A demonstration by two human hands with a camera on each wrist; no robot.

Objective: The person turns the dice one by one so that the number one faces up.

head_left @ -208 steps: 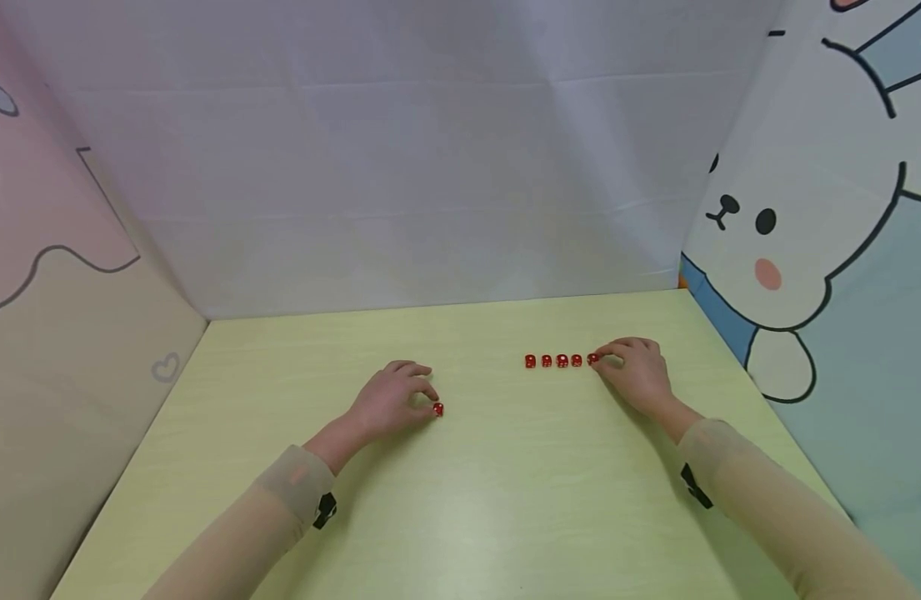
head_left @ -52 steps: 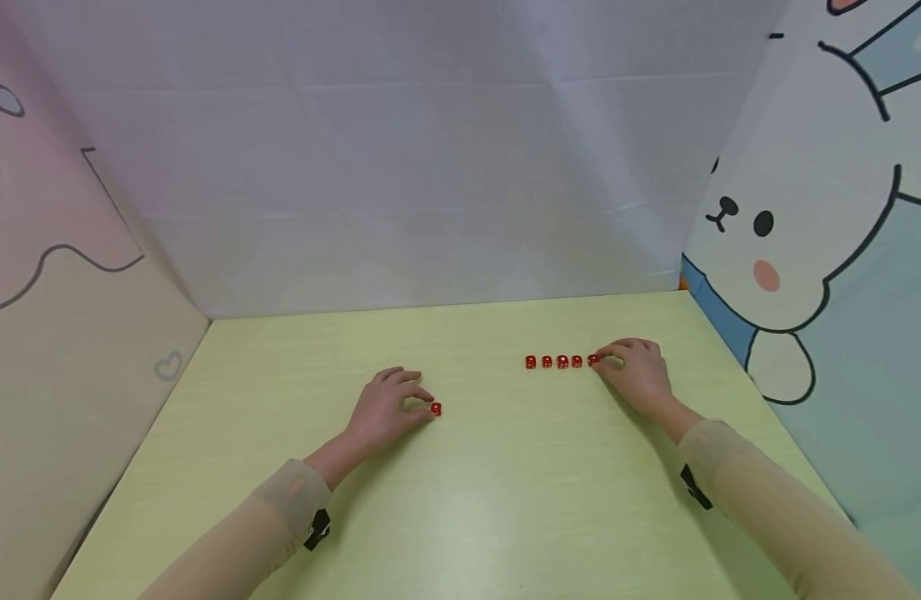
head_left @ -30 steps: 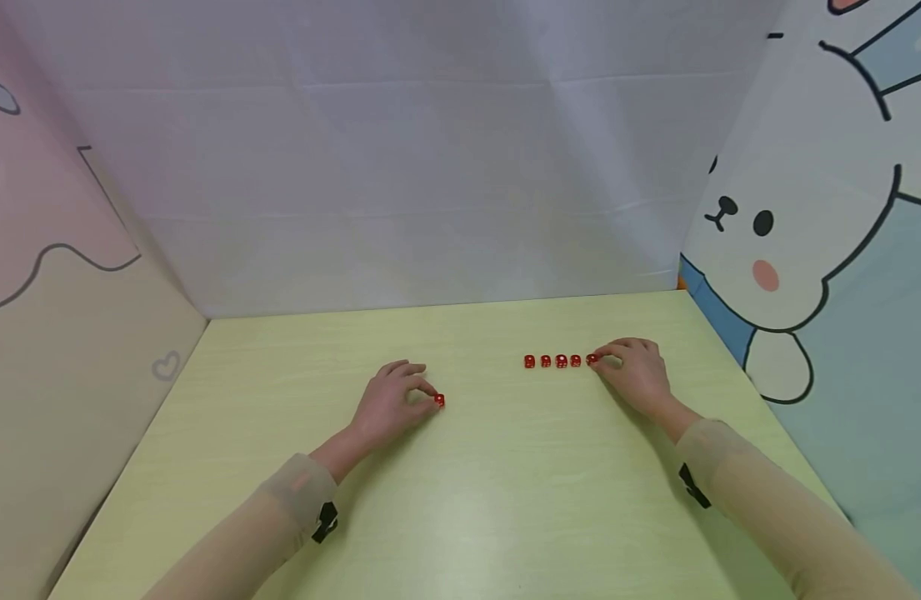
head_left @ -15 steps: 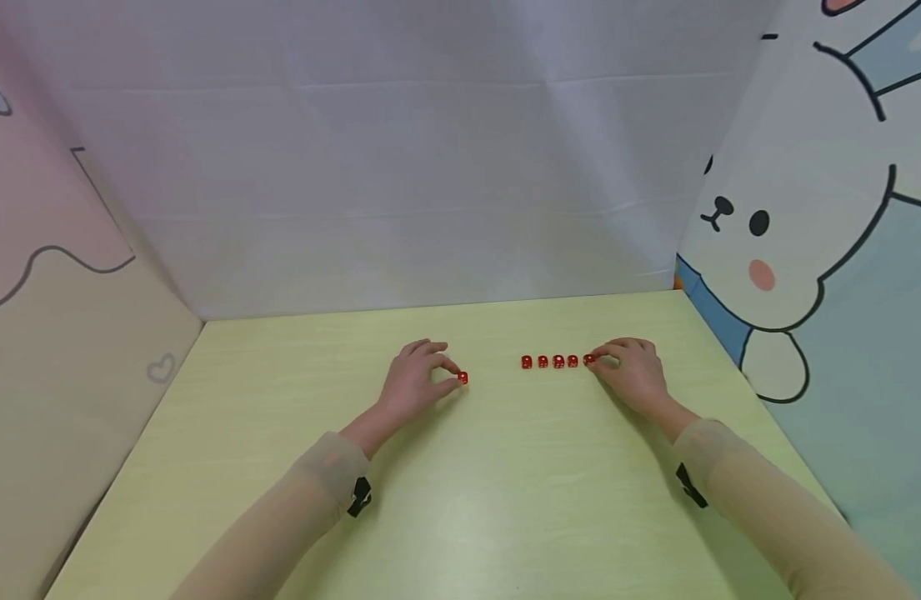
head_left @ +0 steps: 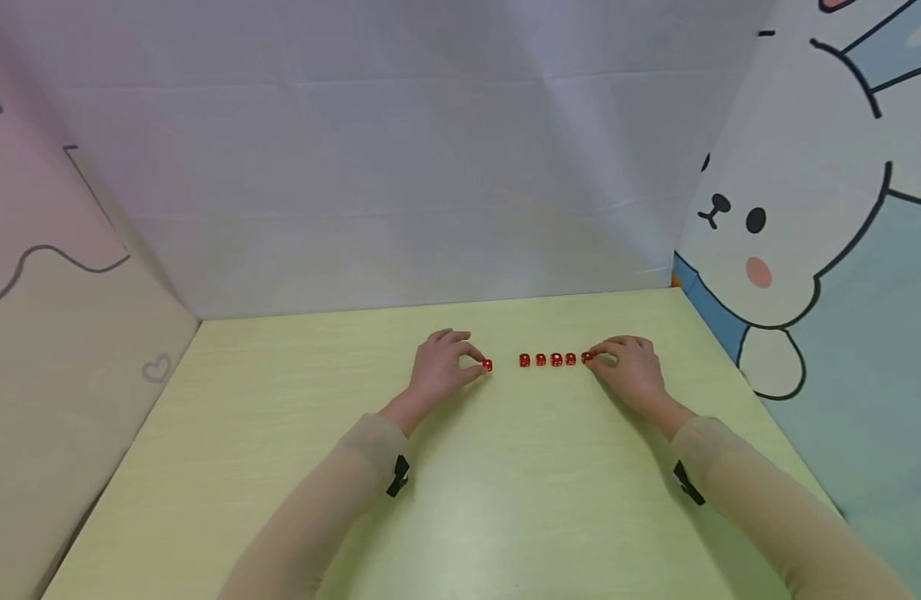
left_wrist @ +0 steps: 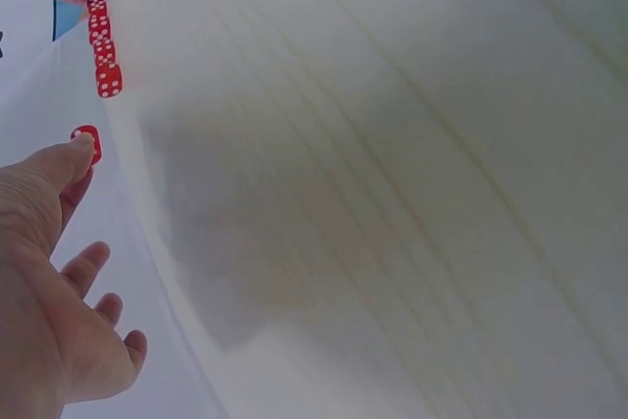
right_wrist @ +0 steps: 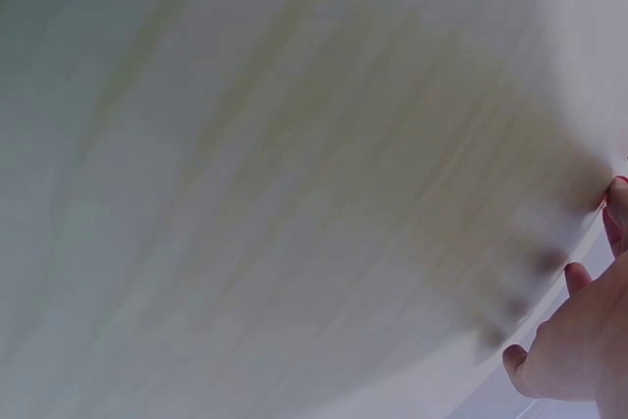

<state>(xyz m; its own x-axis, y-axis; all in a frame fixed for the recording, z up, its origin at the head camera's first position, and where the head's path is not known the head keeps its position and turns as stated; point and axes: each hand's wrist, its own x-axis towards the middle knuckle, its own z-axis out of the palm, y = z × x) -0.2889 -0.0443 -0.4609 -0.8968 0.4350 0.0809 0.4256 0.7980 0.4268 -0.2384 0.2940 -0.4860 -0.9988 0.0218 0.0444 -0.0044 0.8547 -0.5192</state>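
Note:
My left hand (head_left: pixel 442 367) pinches a red die (head_left: pixel 487 365) with white pips between thumb and forefinger, a short gap left of a row of red dice (head_left: pixel 556 360). In the left wrist view the pinched die (left_wrist: pixel 88 144) shows at the thumb tip, apart from the row's nearest die (left_wrist: pixel 109 80). My right hand (head_left: pixel 631 371) has thumb and forefinger on the die (head_left: pixel 587 357) at the row's right end. In the right wrist view that hand (right_wrist: pixel 579 331) sits at the edge and only a sliver of red shows at its fingertips.
The dice stand on a pale yellow-green table (head_left: pixel 490 500). Behind it hangs a plain whitish sheet (head_left: pixel 400 167). A cartoon-printed wall (head_left: pixel 865 375) borders the right side, and a pink and beige one (head_left: pixel 62 375) the left.
My left hand has lifted its die and carried it right and away from me, towards the row's left end. The right hand and the row have stayed in place.

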